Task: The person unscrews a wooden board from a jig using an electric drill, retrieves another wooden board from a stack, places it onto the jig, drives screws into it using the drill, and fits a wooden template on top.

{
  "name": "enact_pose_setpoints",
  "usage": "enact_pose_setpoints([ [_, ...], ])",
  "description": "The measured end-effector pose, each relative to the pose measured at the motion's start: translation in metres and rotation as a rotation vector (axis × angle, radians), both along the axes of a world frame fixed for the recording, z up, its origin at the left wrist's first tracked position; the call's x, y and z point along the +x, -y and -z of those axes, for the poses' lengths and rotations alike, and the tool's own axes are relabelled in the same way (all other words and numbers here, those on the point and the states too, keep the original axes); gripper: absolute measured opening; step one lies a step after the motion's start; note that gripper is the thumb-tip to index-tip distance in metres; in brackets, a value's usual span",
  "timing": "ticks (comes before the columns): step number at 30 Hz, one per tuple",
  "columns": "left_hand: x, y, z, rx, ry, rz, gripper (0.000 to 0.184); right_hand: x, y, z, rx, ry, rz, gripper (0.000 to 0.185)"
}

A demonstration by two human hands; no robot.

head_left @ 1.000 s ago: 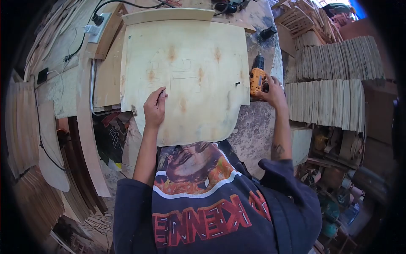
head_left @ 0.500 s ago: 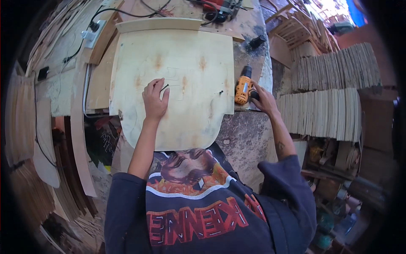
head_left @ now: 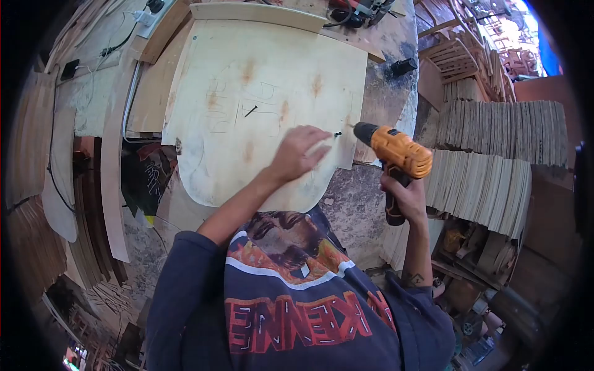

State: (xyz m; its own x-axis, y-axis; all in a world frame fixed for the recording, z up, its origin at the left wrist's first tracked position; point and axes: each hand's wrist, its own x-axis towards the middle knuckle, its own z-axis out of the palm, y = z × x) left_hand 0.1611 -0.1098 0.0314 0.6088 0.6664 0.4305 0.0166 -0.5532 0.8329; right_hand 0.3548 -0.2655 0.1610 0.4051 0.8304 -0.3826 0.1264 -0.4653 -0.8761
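Note:
My right hand (head_left: 405, 195) is wrapped round the grip of an orange and black cordless drill (head_left: 401, 151), held at the right edge of a pale plywood panel (head_left: 260, 55). The drill's nose points left, towards a small dark screw (head_left: 337, 134) on the panel. My left hand (head_left: 302, 151) hovers over the panel just left of that screw, thumb and fingers apart, with nothing visible in it. A longer dark screw (head_left: 250, 111) lies on the panel among pencil marks, away from both hands.
A wooden strip (head_left: 260, 13) lies along the panel's far edge. Beyond it is a red power tool (head_left: 356, 13). A black cylindrical object (head_left: 403, 67) stands on the bench at right. Stacks of thin boards (head_left: 476, 185) rise to my right; a power strip (head_left: 145, 21) sits back left.
My right hand has picked up the drill from the bench and turned its nose left. My left hand has moved right, away from the longer screw. The whole view has shifted slightly.

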Motion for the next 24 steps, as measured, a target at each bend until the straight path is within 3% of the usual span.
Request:
enact_pose_setpoints([
  [1, 0.003, 0.009, -0.006, -0.011, 0.004, -0.003, 0.022, -0.007, -0.001, -0.004, -0.011, 0.004, -0.003, 0.036],
  [3, 0.004, 0.025, -0.019, -0.016, -0.004, 0.281, 0.021, -0.018, -0.005, -0.011, -0.060, 0.074, -0.033, 0.038],
  [6, -0.004, 0.042, -0.029, 0.019, 0.057, 0.372, 0.019, -0.024, -0.008, -0.018, -0.103, 0.067, -0.032, 0.037],
  [13, -0.007, 0.041, -0.022, -0.040, 0.034, 0.295, 0.018, -0.024, -0.008, -0.023, -0.184, 0.087, -0.008, 0.038],
  [16, 0.001, 0.038, -0.030, -0.072, 0.077, 0.252, 0.025, -0.026, -0.010, -0.023, -0.160, 0.098, 0.009, 0.034],
  [21, 0.029, 0.045, -0.066, -0.101, 0.284, 0.120, 0.065, -0.023, -0.008, -0.020, -0.141, 0.102, 0.007, 0.041],
  [24, 0.043, 0.043, -0.074, -0.095, 0.280, 0.159, 0.075, -0.015, 0.000, -0.011, -0.080, 0.104, -0.009, 0.045],
])
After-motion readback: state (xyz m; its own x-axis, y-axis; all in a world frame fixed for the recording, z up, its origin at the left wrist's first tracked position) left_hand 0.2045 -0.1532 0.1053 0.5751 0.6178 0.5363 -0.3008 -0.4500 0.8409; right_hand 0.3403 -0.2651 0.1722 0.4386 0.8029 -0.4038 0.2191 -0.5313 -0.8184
